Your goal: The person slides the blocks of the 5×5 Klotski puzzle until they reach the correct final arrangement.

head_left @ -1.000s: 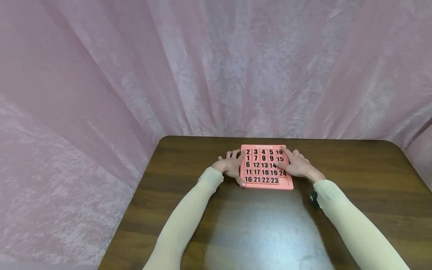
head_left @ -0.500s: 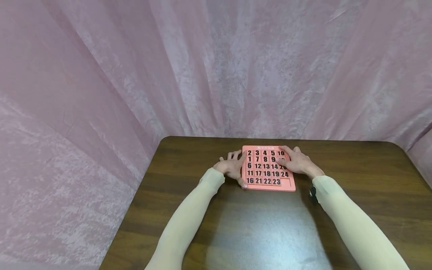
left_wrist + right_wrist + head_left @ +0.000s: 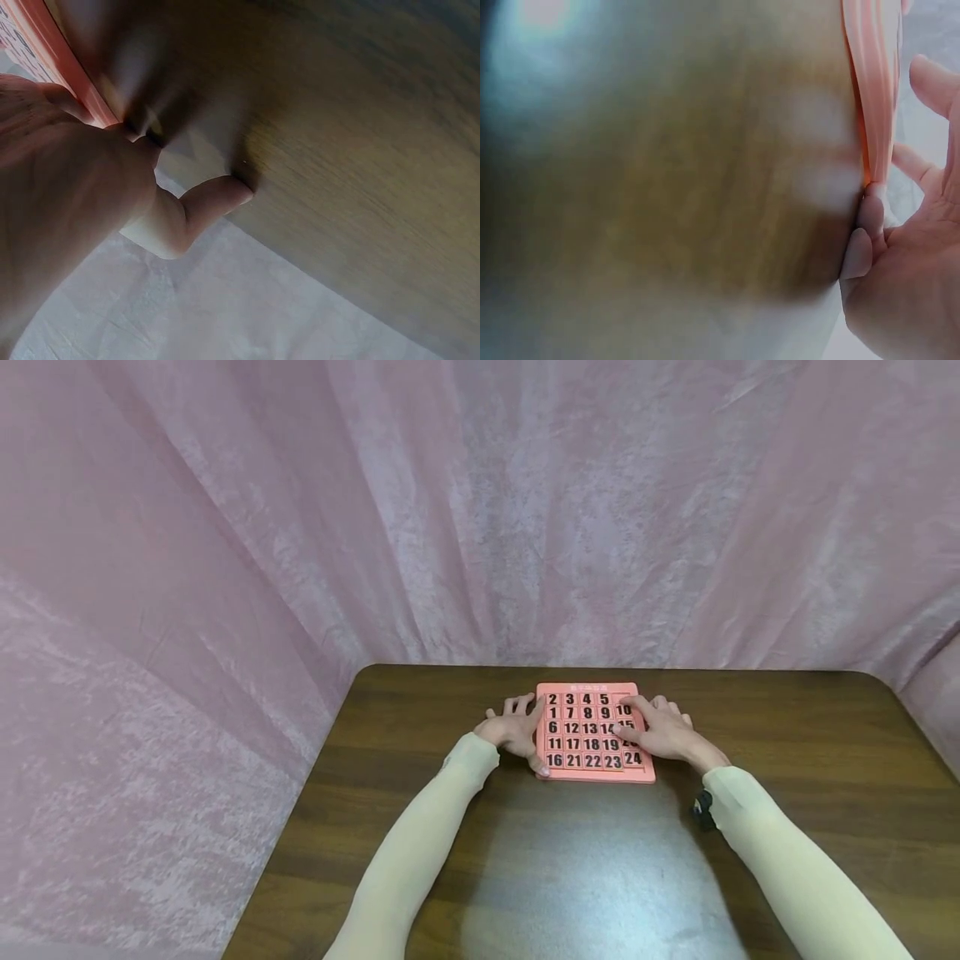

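Note:
A pink number slide puzzle (image 3: 573, 728) lies flat on the table, its tiles marked in black numerals. My left hand (image 3: 513, 733) rests along its left side with fingers spread, the thumb touching the near left corner and the index finger the upper left rim. Over the right column is my right hand (image 3: 663, 731); its index finger touches the area of tile 10 (image 3: 623, 711) and its thumb lies by tiles 14 and 15. Tile 24 (image 3: 633, 758) sits in the near right corner. An unfilled slot shows right of tile 5. Part of the 15 and 20 tiles is covered by the right hand.
The brown wooden table (image 3: 420, 735) has rounded far corners and a bright glare patch in front of the puzzle. Pink velvety curtains (image 3: 510, 510) hang behind and to the left. A small dark device (image 3: 702, 810) is at the right cuff.
The right column's tiles have slid toward me: 10 left the top row, and 24 dropped into the near right corner. The right index finger followed. My left hand stays put.

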Demonstrator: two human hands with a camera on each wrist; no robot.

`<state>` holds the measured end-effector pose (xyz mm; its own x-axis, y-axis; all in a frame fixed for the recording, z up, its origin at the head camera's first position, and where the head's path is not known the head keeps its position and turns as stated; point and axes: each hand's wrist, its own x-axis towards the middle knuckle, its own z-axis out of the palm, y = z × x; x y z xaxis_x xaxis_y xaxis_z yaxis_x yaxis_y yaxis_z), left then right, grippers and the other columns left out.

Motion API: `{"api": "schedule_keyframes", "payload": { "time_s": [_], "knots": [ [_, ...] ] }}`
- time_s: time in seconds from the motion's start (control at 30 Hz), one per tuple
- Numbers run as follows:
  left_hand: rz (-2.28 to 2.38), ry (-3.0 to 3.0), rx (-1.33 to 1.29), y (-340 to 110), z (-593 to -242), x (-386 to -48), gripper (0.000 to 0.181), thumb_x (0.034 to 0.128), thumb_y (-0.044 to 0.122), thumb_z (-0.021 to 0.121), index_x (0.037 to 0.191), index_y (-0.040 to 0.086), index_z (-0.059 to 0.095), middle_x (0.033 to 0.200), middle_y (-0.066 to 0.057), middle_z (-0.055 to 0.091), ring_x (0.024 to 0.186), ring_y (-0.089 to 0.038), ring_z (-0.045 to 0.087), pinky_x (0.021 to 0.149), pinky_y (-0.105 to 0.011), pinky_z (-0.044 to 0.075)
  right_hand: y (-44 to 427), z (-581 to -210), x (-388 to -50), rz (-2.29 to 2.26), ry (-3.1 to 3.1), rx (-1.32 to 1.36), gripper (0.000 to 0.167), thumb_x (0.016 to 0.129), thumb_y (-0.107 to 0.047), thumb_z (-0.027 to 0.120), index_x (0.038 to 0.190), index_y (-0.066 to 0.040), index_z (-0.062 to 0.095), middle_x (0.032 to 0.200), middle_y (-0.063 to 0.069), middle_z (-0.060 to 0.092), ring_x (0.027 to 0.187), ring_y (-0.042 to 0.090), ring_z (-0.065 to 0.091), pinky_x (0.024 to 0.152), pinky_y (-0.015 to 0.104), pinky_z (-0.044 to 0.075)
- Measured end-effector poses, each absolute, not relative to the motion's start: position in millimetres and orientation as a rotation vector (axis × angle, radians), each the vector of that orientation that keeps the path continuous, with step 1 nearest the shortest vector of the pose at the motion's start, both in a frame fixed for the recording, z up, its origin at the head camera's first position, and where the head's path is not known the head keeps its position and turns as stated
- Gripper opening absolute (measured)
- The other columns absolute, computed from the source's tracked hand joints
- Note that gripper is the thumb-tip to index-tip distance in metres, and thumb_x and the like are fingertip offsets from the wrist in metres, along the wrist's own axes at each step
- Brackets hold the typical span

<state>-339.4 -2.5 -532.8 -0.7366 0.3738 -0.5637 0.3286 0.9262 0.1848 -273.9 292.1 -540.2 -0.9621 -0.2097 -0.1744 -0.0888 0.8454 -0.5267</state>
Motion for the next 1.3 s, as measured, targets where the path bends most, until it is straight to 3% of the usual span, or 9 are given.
{"api": "schedule_keyframes", "payload": {
  "time_s": [0.23, 0.47, 0.6, 0.73, 0.93, 1.13, 1.3],
  "knots": [
    [0.151, 2.473, 0.509, -3.9, -521.5, -330.8, 0.151, 0.0739, 0.058, 0.098, 0.177, 0.03, -0.009, 0.187, -0.002, -0.005, 0.171, -0.032, 0.003, 0.133, -0.072, 0.013, 293.1, -544.6, -264.8, -0.824, 2.809, -0.209, 0.078, 0.103, -0.052, 0.068, 0.164, -0.012, 0.043, 0.122, 0.024, 0.05, 0.105, 0.038, 0.043, 0.08, 0.044, 0.029],
    [0.154, 2.474, 0.549, -2.7, -514.5, -322.5, 0.147, 0.0765, 0.058, 0.096, 0.178, 0.026, -0.005, 0.186, -0.006, -0.002, 0.171, -0.034, 0.007, 0.133, -0.073, 0.016, 299.5, -558.4, -245.2, -0.87, 2.829, -0.198, 0.12, 0.09, -0.063, 0.079, 0.169, 0.008, 0.024, 0.141, 0.034, 0.047, 0.124, 0.049, 0.044, 0.084, 0.048, 0.033],
    [0.124, 2.481, 0.553, -0.8, -517.3, -326.8, 0.151, 0.0733, 0.061, 0.097, 0.178, 0.026, -0.007, 0.186, -0.007, -0.002, 0.17, -0.036, 0.008, 0.131, -0.074, 0.019, 298.6, -556.5, -229.6, -0.87, 2.817, -0.202, 0.131, 0.078, -0.064, 0.089, 0.168, 0.007, 0.026, 0.137, 0.03, 0.05, 0.122, 0.047, 0.045, 0.084, 0.046, 0.033],
    [0.047, 2.493, 0.537, 2.6, -519.5, -333.1, 0.156, 0.0677, 0.064, 0.099, 0.177, 0.032, -0.008, 0.185, -0.007, 0.001, 0.167, -0.035, 0.012, 0.127, -0.068, 0.028, 294.4, -549.1, -220.4, -0.843, 2.83, -0.243, 0.133, 0.073, -0.058, 0.094, 0.168, 0.006, 0.027, 0.134, 0.029, 0.052, 0.12, 0.045, 0.047, 0.084, 0.047, 0.034],
    [-0.019, 2.492, 0.546, 5.8, -505.0, -327.0, 0.154, 0.0664, 0.062, 0.101, 0.177, 0.036, -0.004, 0.181, -0.013, 0.008, 0.163, -0.038, 0.019, 0.118, -0.066, 0.04, 289.5, -544.5, -216.8, -0.822, 2.841, -0.251, 0.131, 0.071, -0.051, 0.096, 0.167, 0.008, 0.028, 0.133, 0.028, 0.053, 0.118, 0.044, 0.047, 0.083, 0.047, 0.035],
    [-0.054, 2.441, 0.491, 16.0, -496.1, -324.9, 0.154, 0.0669, 0.054, 0.102, 0.175, 0.046, -0.007, 0.184, -0.015, -0.003, 0.171, -0.042, 0.003, 0.122, -0.076, 0.037, 286.6, -545.7, -215.9, -0.826, 2.844, -0.232, 0.13, 0.071, -0.049, 0.096, 0.167, 0.007, 0.028, 0.131, 0.027, 0.054, 0.117, 0.043, 0.048, 0.083, 0.047, 0.035],
    [-0.105, 2.433, 0.474, 18.9, -498.0, -326.2, 0.155, 0.0658, 0.056, 0.102, 0.173, 0.049, -0.01, 0.184, -0.013, -0.002, 0.17, -0.04, 0.007, 0.117, -0.072, 0.043, 285.1, -546.1, -215.9, -0.82, 2.834, -0.232, 0.131, 0.072, -0.052, 0.096, 0.168, 0.005, 0.028, 0.132, 0.026, 0.054, 0.118, 0.042, 0.048, 0.083, 0.045, 0.035]
  ]
}}
